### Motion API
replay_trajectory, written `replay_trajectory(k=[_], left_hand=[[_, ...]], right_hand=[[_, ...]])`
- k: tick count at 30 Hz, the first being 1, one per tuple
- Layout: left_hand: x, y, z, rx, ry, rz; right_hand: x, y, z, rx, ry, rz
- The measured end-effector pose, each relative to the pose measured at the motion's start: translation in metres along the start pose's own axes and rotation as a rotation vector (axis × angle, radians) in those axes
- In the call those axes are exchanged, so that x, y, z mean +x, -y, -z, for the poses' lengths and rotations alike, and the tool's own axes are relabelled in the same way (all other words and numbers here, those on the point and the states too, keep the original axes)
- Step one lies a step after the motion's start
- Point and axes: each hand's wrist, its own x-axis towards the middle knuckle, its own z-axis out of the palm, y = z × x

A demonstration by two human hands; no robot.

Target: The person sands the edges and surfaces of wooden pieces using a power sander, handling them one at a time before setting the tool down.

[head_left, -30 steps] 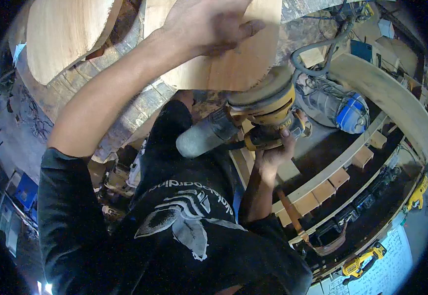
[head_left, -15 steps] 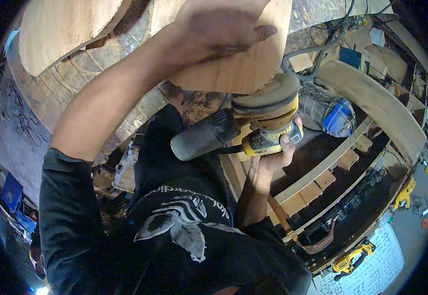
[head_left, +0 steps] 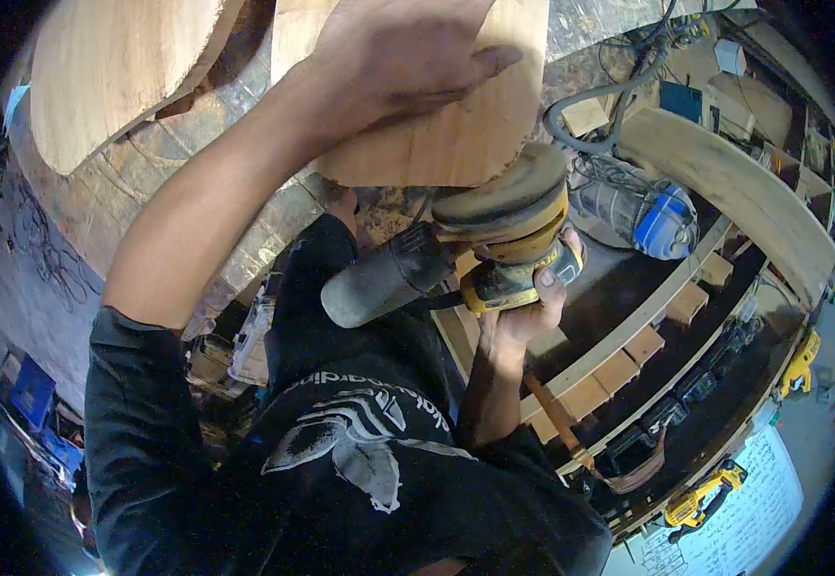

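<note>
My right hand [head_left: 530, 312] is wrapped around a yellow and black random orbital sander [head_left: 513, 278], its thumb on the near side of the body. The round sanding pad [head_left: 504, 197] faces up against the near lower edge and corner of a pale wooden board [head_left: 427, 149]. A black dust canister [head_left: 369, 288] sticks out to the left from the sander. Across the top of the board lies my left hand [head_left: 417, 48], flat with the thumb apart; its fingertips reach toward the frame's upper edge. The board overhangs the worn workbench [head_left: 196, 134].
Another curved wooden piece [head_left: 120, 77] lies on the bench at left. To the right, a grey hose [head_left: 571, 125] loops near a clear and blue vacuum canister [head_left: 662, 221]. Curved wooden shelving [head_left: 744, 182] holds blocks and tools. Below right is a yellow power tool [head_left: 705, 494] by a written-on sheet [head_left: 763, 499].
In view, the sander and my right hand have shifted slightly left and down along the board's edge. My left hand stays on the board; the whole view has turned a little.
</note>
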Motion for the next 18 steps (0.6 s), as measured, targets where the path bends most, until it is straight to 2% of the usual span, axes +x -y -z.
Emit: replay_trajectory(k=[2,4,11,18], left_hand=[[0.002,-0.002,0.005,0.015,-0.011,-0.011],[0.002,-0.009,0.019,-0.062,0.088,0.057],[-0.002,0.000,0.005,-0.010,-0.001,-0.012],[0.008,-0.002,0.010,-0.014,0.074,0.026]], right_hand=[[0.000,0.000,0.000,0.029,0.002,-0.005],[-0.001,-0.002,0.003,0.036,0.019,0.004],[-0.004,-0.005,0.008,0.017,0.041,-0.038],[-0.001,-0.007,0.010,0.044,-0.035,-0.052]])
